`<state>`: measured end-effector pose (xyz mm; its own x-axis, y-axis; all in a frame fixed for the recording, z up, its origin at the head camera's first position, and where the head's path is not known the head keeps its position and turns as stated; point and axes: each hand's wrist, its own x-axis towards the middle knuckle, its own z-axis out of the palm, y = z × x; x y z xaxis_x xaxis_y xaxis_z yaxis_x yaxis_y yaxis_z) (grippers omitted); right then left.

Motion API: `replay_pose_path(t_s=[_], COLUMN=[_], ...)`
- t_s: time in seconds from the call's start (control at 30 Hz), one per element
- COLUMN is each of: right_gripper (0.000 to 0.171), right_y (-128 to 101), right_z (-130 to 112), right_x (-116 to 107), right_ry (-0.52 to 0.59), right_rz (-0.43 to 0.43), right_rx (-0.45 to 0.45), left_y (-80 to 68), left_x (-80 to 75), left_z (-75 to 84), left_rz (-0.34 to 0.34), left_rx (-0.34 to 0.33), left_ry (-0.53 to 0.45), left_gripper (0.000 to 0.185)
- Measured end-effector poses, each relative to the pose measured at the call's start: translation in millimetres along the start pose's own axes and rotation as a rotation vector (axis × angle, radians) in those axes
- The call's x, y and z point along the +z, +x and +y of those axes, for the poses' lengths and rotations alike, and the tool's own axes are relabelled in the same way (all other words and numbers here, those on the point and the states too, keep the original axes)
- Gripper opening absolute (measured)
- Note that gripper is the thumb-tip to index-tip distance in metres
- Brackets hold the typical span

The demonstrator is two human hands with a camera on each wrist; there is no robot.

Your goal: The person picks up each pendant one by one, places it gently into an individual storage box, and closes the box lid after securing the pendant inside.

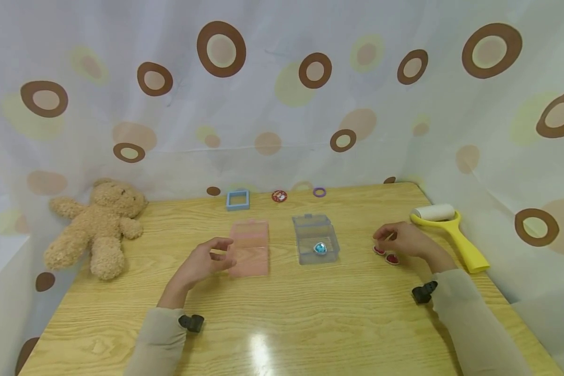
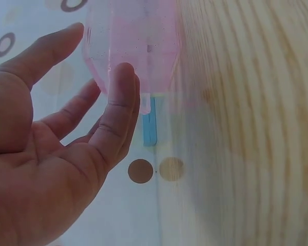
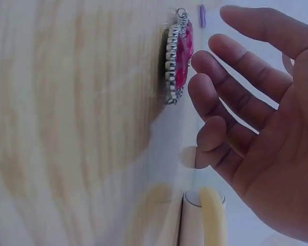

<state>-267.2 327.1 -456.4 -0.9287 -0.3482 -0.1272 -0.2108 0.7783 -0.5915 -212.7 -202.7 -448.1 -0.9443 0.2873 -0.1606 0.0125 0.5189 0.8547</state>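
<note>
Now; left hand [image 1: 202, 265] spread beside pink box [image 1: 249, 247]; right hand [image 1: 404, 240] spread over red pendant [image 3: 179, 55]

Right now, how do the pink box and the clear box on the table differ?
The pink box looks empty; the clear box holds a blue gem. The pink box lies by the left hand; the clear box sits between both hands, nearer mid-table. Both are small translucent plastic cases.

Head view above, wrists close
</note>
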Motion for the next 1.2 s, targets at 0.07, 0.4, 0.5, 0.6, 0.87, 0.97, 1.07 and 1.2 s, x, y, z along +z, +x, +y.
replay_pose_path(t_s=[0.07, 0.4, 0.5, 0.6, 0.87, 0.97, 1.07, 1.2], right_gripper=[0.029, 0.029, 0.03, 0.028, 0.027, 0.026, 0.024, 0.024], right_y=[-0.6, 0.7, 2.0, 2.8, 3.8, 4.4, 5.2, 5.1], right_z=[1.7, 6.3, 7.2, 7.7, 4.6, 5.3, 5.5, 3.8], right_x=[0.3, 1.9, 2.3, 3.1, 4.4, 4.7, 5.2, 4.9], right_ry=[-0.017, -0.06, -0.078, -0.084, -0.102, -0.116, -0.129, -0.137], right_rz=[-0.014, -0.032, -0.038, -0.049, -0.056, -0.055, -0.053, -0.054], right_rx=[0.013, 0.026, 0.029, 0.034, 0.019, 0.01, 0.004, 0.002], left_y=[0.3, 1.8, 2.1, 2.1, 3.0, 3.4, 3.6, 4.0], left_x=[-0.2, -1.2, -0.7, -1.0, -0.2, 0.3, 0.3, 0.5], left_z=[1.3, 6.1, 6.5, 6.2, 2.6, 1.6, 1.2, 0.4], left_rz=[0.0, 0.005, 0.006, 0.006, 0.015, 0.019, 0.021, 0.025], left_rx=[0.001, 0.002, -0.001, -0.002, 0.004, 0.007, 0.005, 0.008], left_ry=[0.005, 0.025, 0.026, 0.03, 0.034, 0.034, 0.031, 0.039], left_gripper=[0.063, 0.062, 0.062, 0.062, 0.063, 0.063, 0.062, 0.063])
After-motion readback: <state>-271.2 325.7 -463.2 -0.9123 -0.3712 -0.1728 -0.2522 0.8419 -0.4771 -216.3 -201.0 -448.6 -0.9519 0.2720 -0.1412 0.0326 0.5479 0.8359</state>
